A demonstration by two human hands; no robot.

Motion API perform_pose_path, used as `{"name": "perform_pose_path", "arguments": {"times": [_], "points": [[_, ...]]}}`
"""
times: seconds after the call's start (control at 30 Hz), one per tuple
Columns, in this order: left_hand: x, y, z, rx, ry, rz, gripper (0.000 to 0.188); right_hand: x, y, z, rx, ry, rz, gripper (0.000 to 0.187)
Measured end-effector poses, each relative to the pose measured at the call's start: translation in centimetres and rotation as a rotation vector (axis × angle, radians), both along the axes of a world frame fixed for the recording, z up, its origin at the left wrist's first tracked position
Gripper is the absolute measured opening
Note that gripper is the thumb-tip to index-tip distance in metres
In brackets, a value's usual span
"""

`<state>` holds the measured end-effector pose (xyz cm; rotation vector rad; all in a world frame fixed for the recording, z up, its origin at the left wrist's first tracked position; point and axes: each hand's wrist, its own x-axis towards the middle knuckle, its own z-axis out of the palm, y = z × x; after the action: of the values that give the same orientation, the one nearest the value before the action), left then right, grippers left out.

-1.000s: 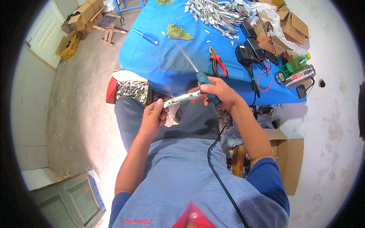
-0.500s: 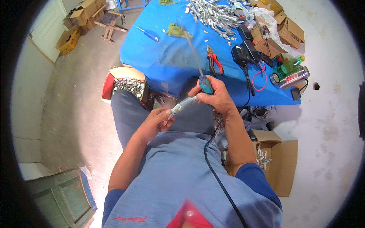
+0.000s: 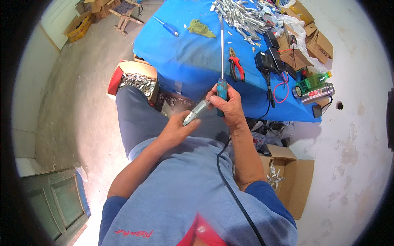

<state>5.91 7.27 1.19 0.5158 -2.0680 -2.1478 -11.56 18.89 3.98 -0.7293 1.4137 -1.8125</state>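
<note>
My left hand (image 3: 177, 128) grips a small grey metal part (image 3: 196, 112) above my lap. My right hand (image 3: 228, 105) is closed around the blue handle of a long screwdriver (image 3: 222, 57); its shaft points straight up and away over the blue table (image 3: 193, 57). Fingers of my right hand also touch the far end of the metal part. A black cable (image 3: 234, 192) runs down over my grey-blue shirt.
On the table lie red-handled pliers (image 3: 236, 65), a blue screwdriver (image 3: 166, 26), a green rag (image 3: 200, 28), a heap of metal parts (image 3: 238, 16), black adapters (image 3: 266, 57) and bottles (image 3: 314, 88). A box of metal parts (image 3: 137, 81) stands left, an open carton (image 3: 287, 180) right.
The screwdriver has swung up from a slant to nearly vertical. Both hands and the metal part have drawn closer together above my lap.
</note>
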Motion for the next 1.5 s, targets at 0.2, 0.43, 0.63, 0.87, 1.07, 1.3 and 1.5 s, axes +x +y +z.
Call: {"name": "perform_pose_path", "arguments": {"times": [0.2,0.43,0.63,0.87,1.07,1.3,1.5], "points": [[0.1,0.3,-0.2,0.124,-0.074,-0.068,0.032,0.1,-0.2,-0.9,-0.017,-0.008,-0.019,0.031],[0.2,0.6,-1.3,0.025,0.025,-0.075,0.037,1.1,1.5,1.3,0.283,0.197,-0.269,0.039],[-1.0,0.4,-1.0,0.133,-0.073,0.082,0.033,0.1,6.0,0.3,0.333,0.144,-0.422,0.035],[-7.0,-4.9,-2.5,0.153,-0.034,0.365,0.028,0.6,8.7,1.9,0.252,0.198,-0.237,0.052],[-13.2,-8.2,-1.5,-0.099,-0.018,0.404,0.033,0.0,9.1,2.5,0.313,0.341,-0.199,0.044],[-15.4,-9.1,-4.8,-0.090,-0.133,0.367,0.027,-2.9,7.8,2.0,0.383,0.709,-0.153,0.039],[-15.1,-9.6,-3.8,-0.031,-0.173,0.266,0.023,-3.7,7.2,2.3,0.385,0.801,-0.127,0.034]]}}
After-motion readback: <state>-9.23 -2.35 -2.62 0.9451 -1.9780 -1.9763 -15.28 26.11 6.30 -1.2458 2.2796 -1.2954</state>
